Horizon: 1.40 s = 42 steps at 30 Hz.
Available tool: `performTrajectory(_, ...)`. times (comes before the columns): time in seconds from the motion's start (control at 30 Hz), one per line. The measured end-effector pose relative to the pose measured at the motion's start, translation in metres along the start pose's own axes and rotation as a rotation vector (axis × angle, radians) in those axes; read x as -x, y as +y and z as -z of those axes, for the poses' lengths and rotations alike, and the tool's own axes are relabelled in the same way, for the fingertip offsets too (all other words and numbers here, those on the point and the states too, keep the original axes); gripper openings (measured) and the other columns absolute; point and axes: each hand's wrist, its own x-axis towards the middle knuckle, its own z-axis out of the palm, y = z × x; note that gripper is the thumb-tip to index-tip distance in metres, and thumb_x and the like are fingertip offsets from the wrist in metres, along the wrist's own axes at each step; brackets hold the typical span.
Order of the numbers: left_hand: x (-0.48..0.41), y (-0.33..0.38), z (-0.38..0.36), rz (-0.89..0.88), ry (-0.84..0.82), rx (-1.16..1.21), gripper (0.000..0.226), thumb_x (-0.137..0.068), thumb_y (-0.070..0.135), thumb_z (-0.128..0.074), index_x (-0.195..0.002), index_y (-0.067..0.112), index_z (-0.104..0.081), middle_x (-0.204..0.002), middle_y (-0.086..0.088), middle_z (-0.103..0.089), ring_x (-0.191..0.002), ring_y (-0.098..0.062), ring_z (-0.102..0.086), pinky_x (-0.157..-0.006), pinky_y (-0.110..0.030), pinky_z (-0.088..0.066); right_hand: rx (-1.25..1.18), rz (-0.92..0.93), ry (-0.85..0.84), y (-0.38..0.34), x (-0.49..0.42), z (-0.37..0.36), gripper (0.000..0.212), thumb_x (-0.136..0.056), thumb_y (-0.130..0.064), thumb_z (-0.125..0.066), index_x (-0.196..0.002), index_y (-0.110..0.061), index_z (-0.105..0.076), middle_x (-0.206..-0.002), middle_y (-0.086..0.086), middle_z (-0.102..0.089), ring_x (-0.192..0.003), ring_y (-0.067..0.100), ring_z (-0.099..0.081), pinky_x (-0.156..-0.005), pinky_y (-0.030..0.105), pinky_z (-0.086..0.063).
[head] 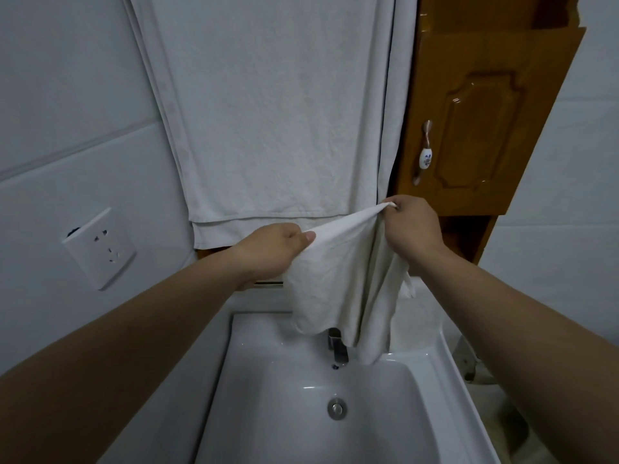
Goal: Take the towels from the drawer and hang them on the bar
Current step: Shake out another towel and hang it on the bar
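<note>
left hand and right hand both pinch the top edge of a small white towel, fingers closed on the cloth. it droops over the sink, covering part of the faucet, below the large hung towel.

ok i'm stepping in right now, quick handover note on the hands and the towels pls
Left hand: pinching the small white towel at its upper edge.
Right hand: pinching the same edge higher up, so the towel hangs spread over the sink and faucet.
Done: a large white towel already hangs on the wall.
Left: hang the small towel; bar and drawer are out of view.
</note>
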Motion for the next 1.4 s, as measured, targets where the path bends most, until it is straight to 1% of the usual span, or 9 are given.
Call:
performTrajectory(0.2,-0.004,-0.006,-0.003,-0.084,0.038,0.05,0.038,-0.095,0.043,-0.058,-0.068,0.018,-0.049,-0.066,0.007,-0.05,-0.062,-0.01,-0.044,-0.058,-0.029,-0.032,0.099,-0.027,-0.049,0.008,0.0,-0.011,0.028,-0.102,-0.015,-0.044,-0.109,-0.012,-0.071,-0.097,0.006,-0.068,-0.085,0.021,-0.06,-0.074,0.032,-0.047)
performTrajectory(0.37,-0.016,-0.007,-0.006,-0.058,0.229,0.091,0.04,-0.09,0.043,-0.064,-0.071,0.009,-0.055,-0.065,0.001,-0.053,-0.062,-0.015,-0.05,-0.057,-0.03,-0.036,0.15,-0.098,-0.213,0.011,0.01,-0.027,0.033,-0.099,-0.019,-0.052,-0.131,-0.015,-0.062,-0.128,0.009,-0.064,-0.107,0.027,-0.063,-0.091,0.041,-0.054)
performTrajectory(0.57,-0.022,-0.002,-0.018,0.02,0.229,-0.007,0.057,-0.096,0.048,-0.053,-0.055,0.014,-0.033,-0.053,-0.001,-0.035,-0.053,-0.019,-0.04,-0.056,-0.032,-0.032,-0.246,-0.109,-0.261,-0.017,0.028,-0.041,0.018,-0.097,-0.023,-0.056,-0.091,-0.023,-0.073,-0.093,0.0,-0.068,-0.083,0.02,-0.063,-0.073,0.038,-0.057)
performTrajectory(0.67,-0.026,0.001,-0.024,0.039,0.196,0.139,0.053,-0.096,0.042,-0.057,-0.056,0.014,-0.036,-0.053,-0.001,-0.032,-0.053,-0.017,-0.034,-0.052,-0.029,-0.028,-0.522,-0.193,-0.393,-0.027,0.039,-0.042,0.017,-0.095,-0.009,-0.056,-0.09,-0.009,-0.072,-0.075,0.008,-0.065,-0.066,0.021,-0.059,-0.055,0.031,-0.052)
performTrajectory(0.77,-0.031,-0.004,-0.024,0.107,0.182,0.351,0.043,-0.099,0.042,-0.053,-0.072,0.009,-0.055,-0.066,-0.004,-0.052,-0.065,-0.018,-0.05,-0.063,-0.027,-0.041,-0.773,-0.302,-0.496,-0.032,0.042,-0.038,0.025,-0.093,0.004,-0.044,-0.097,0.0,-0.068,-0.083,0.017,-0.067,-0.068,0.023,-0.064,-0.063,0.034,-0.058)
performTrajectory(0.83,-0.036,-0.01,-0.022,0.21,0.159,0.496,0.045,-0.097,0.049,-0.051,-0.097,0.007,-0.068,-0.095,-0.007,-0.069,-0.091,-0.023,-0.064,-0.088,-0.036,-0.052,-0.869,-0.341,-0.566,-0.03,0.038,-0.038,0.032,-0.09,0.011,-0.039,-0.104,0.003,-0.067,-0.095,0.022,-0.071,-0.08,0.028,-0.07,-0.079,0.039,-0.061)
performTrajectory(1.1,-0.029,-0.005,-0.028,0.24,0.028,0.756,0.045,-0.1,0.042,-0.051,-0.102,0.002,-0.071,-0.095,-0.02,-0.074,-0.085,-0.035,-0.069,-0.082,-0.042,-0.054,-0.487,-0.08,-0.417,-0.02,0.027,-0.042,0.006,-0.091,-0.014,-0.07,-0.093,-0.009,-0.075,-0.092,0.016,-0.075,-0.083,0.029,-0.072,-0.071,0.038,-0.062)
performTrajectory(1.23,-0.027,-0.004,-0.031,0.239,-0.057,0.819,0.038,-0.1,0.037,-0.054,-0.098,0.003,-0.071,-0.068,-0.007,-0.064,-0.053,-0.014,-0.057,-0.05,-0.026,-0.045,-0.173,0.135,-0.291,-0.018,0.022,-0.045,0.007,-0.08,-0.031,-0.08,-0.078,-0.026,-0.075,-0.074,-0.004,-0.072,-0.077,0.014,-0.068,-0.075,0.035,-0.055)
performTrajectory(1.4,-0.026,-0.003,-0.032,0.212,-0.088,0.861,0.038,-0.099,0.035,-0.058,-0.111,0.001,-0.07,-0.075,-0.007,-0.064,-0.06,-0.013,-0.056,-0.061,-0.029,-0.044,-0.352,0.018,-0.433,-0.009,0.018,-0.042,0.02,-0.084,-0.032,-0.078,-0.089,-0.014,-0.072,-0.089,0.005,-0.075,-0.089,0.022,-0.071,-0.087,0.04,-0.056)
